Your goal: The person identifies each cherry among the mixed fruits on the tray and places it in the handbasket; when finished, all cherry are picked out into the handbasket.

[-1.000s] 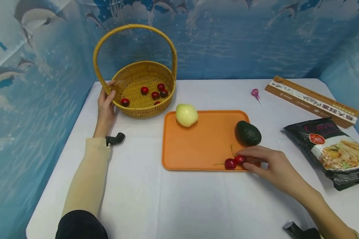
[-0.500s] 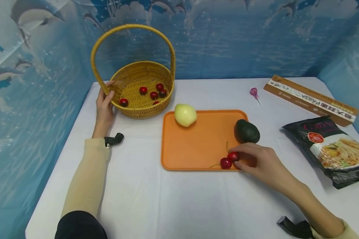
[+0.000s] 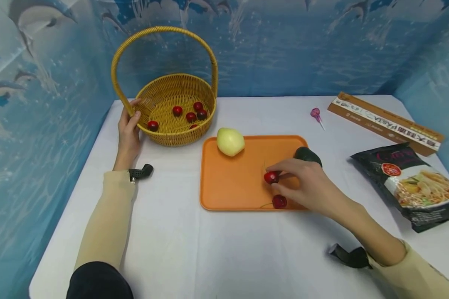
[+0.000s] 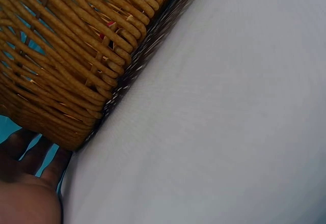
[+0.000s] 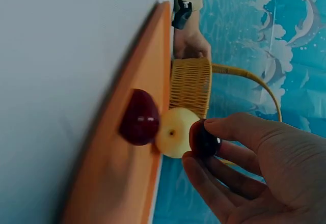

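Observation:
My right hand (image 3: 308, 185) pinches a dark red cherry (image 3: 271, 177) between thumb and fingers, raised over the orange tray (image 3: 228, 195). A second cherry (image 3: 279, 202) with its stem lies near the tray's front edge, large in the right wrist view. At the back left, my left hand (image 3: 129, 135) holds the side of a yellow wicker basket (image 3: 172, 140), thumb near the foot of its handle. Several cherries (image 3: 177, 111) lie inside the basket. In the left wrist view, my left fingers (image 4: 53, 170) reach past the basket's woven wall (image 4: 56, 81).
On the tray's back left corner sits a pale yellow-green fruit (image 3: 230, 142). A dark green avocado (image 3: 307, 155) at its right edge is partly hidden by my right hand. Farther right are a lollipop (image 3: 316, 116), a pasta box (image 3: 385, 122) and a black noodle packet (image 3: 415, 187).
My right hand has lifted one cherry away from the other and moved left and farther back over the tray. The left hand stays at the basket.

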### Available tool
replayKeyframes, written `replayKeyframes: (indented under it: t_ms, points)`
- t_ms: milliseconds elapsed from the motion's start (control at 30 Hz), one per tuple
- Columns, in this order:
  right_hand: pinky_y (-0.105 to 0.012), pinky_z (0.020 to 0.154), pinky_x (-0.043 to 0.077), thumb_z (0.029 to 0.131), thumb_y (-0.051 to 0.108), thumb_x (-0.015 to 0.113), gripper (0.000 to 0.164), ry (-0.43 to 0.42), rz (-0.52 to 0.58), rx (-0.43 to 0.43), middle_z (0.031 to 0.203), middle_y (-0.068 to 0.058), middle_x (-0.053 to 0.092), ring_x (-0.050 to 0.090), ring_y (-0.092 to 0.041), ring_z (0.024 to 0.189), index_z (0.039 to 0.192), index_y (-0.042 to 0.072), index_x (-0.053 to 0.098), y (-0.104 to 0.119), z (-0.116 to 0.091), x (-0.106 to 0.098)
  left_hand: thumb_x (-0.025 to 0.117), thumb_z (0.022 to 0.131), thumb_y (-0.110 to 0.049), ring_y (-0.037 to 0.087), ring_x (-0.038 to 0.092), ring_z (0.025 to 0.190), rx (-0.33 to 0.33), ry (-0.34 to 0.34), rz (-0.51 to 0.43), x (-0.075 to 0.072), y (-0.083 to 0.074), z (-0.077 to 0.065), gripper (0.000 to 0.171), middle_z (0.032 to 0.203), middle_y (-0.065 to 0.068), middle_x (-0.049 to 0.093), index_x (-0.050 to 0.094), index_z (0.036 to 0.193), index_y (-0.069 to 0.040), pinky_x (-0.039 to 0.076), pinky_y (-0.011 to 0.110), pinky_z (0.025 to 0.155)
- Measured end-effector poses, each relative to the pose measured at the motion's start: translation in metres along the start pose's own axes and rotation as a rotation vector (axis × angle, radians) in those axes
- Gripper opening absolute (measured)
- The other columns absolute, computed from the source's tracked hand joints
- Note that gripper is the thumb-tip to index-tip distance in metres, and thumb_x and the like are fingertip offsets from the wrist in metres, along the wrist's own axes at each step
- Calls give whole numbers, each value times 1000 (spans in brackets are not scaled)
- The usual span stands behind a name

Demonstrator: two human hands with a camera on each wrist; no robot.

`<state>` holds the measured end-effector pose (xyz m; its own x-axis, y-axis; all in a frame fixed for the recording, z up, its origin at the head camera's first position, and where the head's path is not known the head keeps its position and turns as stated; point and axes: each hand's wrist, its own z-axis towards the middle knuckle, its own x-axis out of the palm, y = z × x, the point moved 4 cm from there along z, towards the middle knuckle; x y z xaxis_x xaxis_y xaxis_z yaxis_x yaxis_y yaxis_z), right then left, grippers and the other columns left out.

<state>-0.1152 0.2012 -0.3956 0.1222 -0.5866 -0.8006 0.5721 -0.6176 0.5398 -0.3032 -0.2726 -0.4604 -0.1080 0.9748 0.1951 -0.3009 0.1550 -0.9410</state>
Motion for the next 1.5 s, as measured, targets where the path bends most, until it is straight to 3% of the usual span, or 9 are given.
replayKeyframes:
  t_ms: [300, 567, 833, 1167, 1367, 1500]
  points:
    - [-44, 95, 58, 92, 16, 82, 34, 34, 129, 32, 113, 4, 77, 73, -15, 105, 126, 16, 76, 12, 90, -5, 54, 105, -10, 26, 39, 149, -9, -49, -45, -10, -3, -1, 41, 158, 4, 46, 60, 145, -12, 33, 35, 119]
    - [-39, 92, 60, 95, 19, 78, 25, 45, 219, 14, 112, -1, 78, 71, -14, 102, 120, 13, 78, 19, 154, 0, 59, 104, -15, 28, 40, 147, 0, -41, -40, -10, -2, 0, 41, 156, 4, 48, 60, 145, -12, 36, 33, 115]
    - [-31, 87, 59, 98, 21, 75, 28, 31, 216, 14, 109, -4, 78, 73, -14, 99, 123, 8, 77, 23, 210, 17, 58, 104, -16, 27, 39, 147, 3, -21, -17, -9, 0, 2, 41, 154, 6, 49, 61, 145, -13, 33, 36, 116]
    - [-30, 85, 54, 100, 26, 74, 29, 25, 178, 135, 109, -5, 76, 68, -17, 95, 123, 8, 75, 16, 258, 53, 59, 104, -18, 26, 39, 148, 0, -16, -9, -6, -2, 3, 42, 154, 7, 49, 61, 145, -13, 32, 38, 118]
    - [-32, 87, 53, 101, 26, 72, 32, 50, 53, 128, 111, -10, 75, 67, -21, 96, 126, 5, 73, 13, 276, 75, 58, 104, -17, 26, 41, 147, 3, -17, -12, -4, -2, 2, 42, 154, 6, 49, 60, 146, -13, 32, 39, 118]
    - [-32, 93, 55, 101, 24, 73, 42, 64, 63, 121, 117, -12, 74, 69, -21, 104, 137, 2, 67, 15, 277, 79, 57, 104, -15, 26, 40, 148, -1, 7, -12, 1, 0, 3, 43, 155, 7, 48, 59, 147, -12, 30, 41, 121]
